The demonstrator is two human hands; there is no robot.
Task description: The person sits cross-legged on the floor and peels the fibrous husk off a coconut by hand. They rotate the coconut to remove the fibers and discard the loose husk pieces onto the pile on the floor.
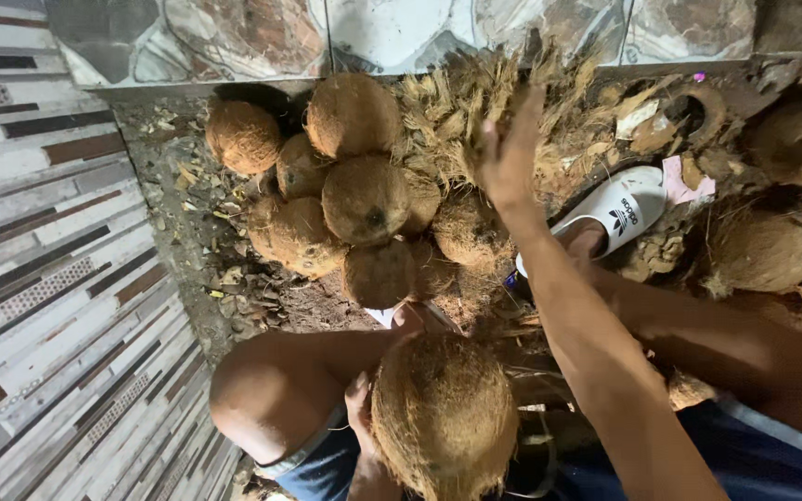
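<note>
On a dirt floor (pixel 174 213) strewn with husk fibre by a tiled wall, the left hand (pixel 361 408) steadies a big round brown husked coconut (pixel 443 417) against the knee, while the right hand (pixel 510 158), fingers spread and empty, lifts over the heap of smaller brown coconuts (pixel 364 199)

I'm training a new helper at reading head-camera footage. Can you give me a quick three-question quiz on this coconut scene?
1. True or false: the left hand rests against the big husked coconut in the lap.
2. Where is the right hand? A) flat on the tiled wall B) raised open above the loose husk fibre C) gripping the white sandal
3. In a few words: what lies in a heap on the ground just left of the raised hand?

Key
1. True; its fingers show at the coconut's left edge.
2. B; it holds nothing, and the white sandal is on a foot.
3. A pile of husked coconuts.
</note>
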